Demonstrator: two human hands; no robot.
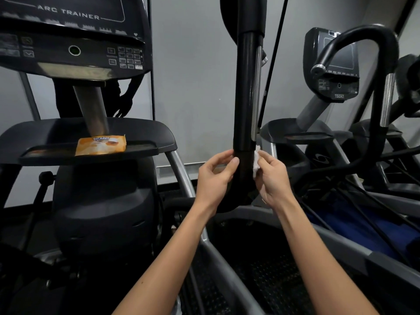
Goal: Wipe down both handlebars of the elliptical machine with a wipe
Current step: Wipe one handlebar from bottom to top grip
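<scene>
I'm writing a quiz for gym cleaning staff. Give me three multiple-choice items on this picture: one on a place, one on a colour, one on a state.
1. Where does the orange pack of wipes lie? A on the floor; B on the machine's black plastic tray; C in a hand.
2. What colour is the crumpled wipe at the black upright handlebar? A white; B blue; C yellow.
3. What is the right hand doing? A hanging idle; B holding the wipe against the handlebar; C gripping a bottle.
Answers: B, the pack rests on the tray; A, white shows beside the bar; B, its fingers pinch the wipe at the bar's right side.
</scene>
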